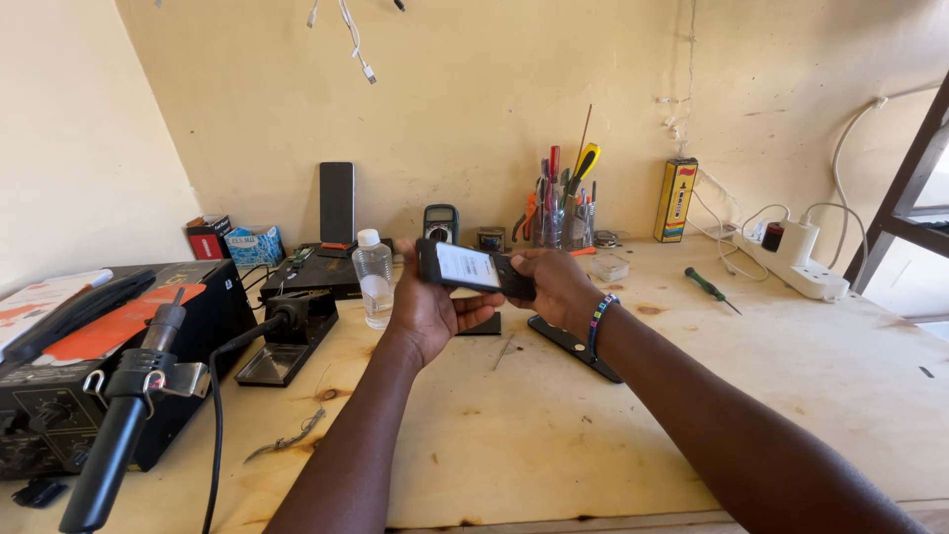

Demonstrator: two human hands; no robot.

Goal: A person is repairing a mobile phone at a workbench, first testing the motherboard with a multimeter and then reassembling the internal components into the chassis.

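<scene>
You hold a dark smartphone (473, 269) with a lit white screen above the plywood worktop (554, 425), gripped between both hands. Your left hand (430, 309) closes around its left end from below, and your right hand (556, 287), with a beaded bracelet (600, 322) at the wrist, clasps its right end. Just beside your left hand stands a clear plastic bottle (375, 278). A flat black panel (573, 348) lies on the worktop beneath your right wrist.
</scene>
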